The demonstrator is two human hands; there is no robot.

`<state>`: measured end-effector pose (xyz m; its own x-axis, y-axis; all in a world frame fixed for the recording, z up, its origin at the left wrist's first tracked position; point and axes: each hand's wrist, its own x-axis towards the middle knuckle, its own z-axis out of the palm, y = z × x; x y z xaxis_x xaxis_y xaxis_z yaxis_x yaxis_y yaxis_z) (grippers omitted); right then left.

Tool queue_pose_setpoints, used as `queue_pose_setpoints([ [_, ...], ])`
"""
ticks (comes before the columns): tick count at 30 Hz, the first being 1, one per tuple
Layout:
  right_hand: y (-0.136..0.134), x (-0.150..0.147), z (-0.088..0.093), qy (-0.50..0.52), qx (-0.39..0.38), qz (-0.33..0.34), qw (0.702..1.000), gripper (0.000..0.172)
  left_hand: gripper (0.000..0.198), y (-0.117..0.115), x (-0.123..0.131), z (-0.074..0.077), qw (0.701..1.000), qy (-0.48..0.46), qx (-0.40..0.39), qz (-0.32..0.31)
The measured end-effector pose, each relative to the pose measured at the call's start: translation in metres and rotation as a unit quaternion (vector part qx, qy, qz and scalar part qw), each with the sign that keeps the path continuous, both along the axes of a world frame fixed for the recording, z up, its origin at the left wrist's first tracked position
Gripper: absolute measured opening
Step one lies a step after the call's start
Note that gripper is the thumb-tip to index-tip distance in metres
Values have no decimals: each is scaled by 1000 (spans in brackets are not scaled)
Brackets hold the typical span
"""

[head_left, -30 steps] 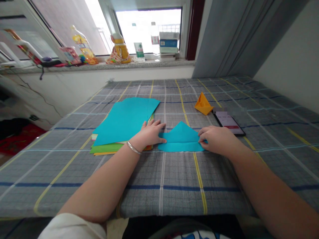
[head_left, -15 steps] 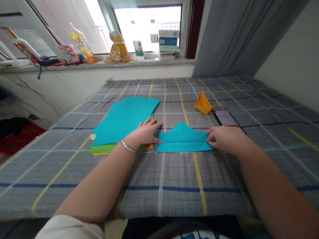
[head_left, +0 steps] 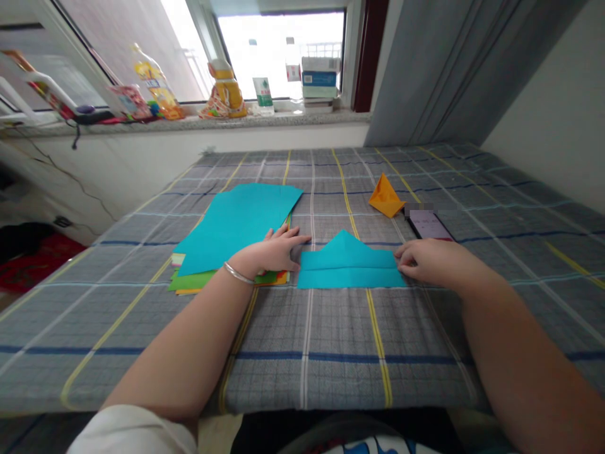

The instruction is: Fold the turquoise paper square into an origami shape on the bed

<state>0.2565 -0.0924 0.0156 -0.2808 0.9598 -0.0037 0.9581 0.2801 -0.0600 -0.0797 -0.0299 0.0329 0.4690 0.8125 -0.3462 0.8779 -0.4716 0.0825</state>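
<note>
A sheet of blue paper (head_left: pixel 350 265), folded into a flat band with a triangular peak at the top, lies on the checked cloth in front of me. At its left end is my left hand (head_left: pixel 278 252), fingers spread and thumb close to the paper's edge; it holds nothing. My right hand (head_left: pixel 425 261) is at the opposite end, with curled fingers and the thumb pinched at the paper's right edge. Under and behind my left hand lies a stack of paper, with blue sheets (head_left: pixel 236 227) on top and green sheets (head_left: pixel 198 279) showing below.
An orange folded paper piece (head_left: pixel 386 198) stands beyond the blue one. Beside it, a phone (head_left: pixel 428 224) lies partly behind my right hand. The checked cloth (head_left: pixel 331 378) covers the surface. Bottles, a tube (head_left: pixel 263 94) and stacked boxes (head_left: pixel 320 79) line the windowsill.
Both hands have shifted slightly outward, left hand to the left and right hand to the right, showing more of the folded paper's ends. The paper itself has barely moved.
</note>
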Motion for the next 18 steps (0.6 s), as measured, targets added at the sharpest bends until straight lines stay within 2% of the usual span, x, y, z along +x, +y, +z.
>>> queue_pose_setpoints([
  [3, 4, -5, 4, -6, -23, -50, 998, 39, 61, 2, 0, -2, 1000, -23, -4, 5],
  [5, 6, -14, 3, 14, 5, -75, 997, 44, 48, 2, 4, -8, 998, -54, 23, 28],
  [6, 7, -20, 1, 37, 33, -66, 997, 45, 46, 1, 8, -12, 995, -71, 51, 44],
  [8, 10, -34, -5, 64, 88, -32, 994, 54, 52, -4, 19, -20, 982, -110, 136, 68],
  [11, 15, -54, -19, 95, 112, -18, 989, 63, 60, -15, 42, -33, 967, -150, 206, 18],
  [16, 28, -66, -45, 107, 63, 10, 992, 79, 64, -23, 67, -50, 966, -149, 205, -53],
  [18, 33, -64, -51, 104, 41, 10, 994, 83, 67, -20, 68, -54, 974, -135, 175, -54],
])
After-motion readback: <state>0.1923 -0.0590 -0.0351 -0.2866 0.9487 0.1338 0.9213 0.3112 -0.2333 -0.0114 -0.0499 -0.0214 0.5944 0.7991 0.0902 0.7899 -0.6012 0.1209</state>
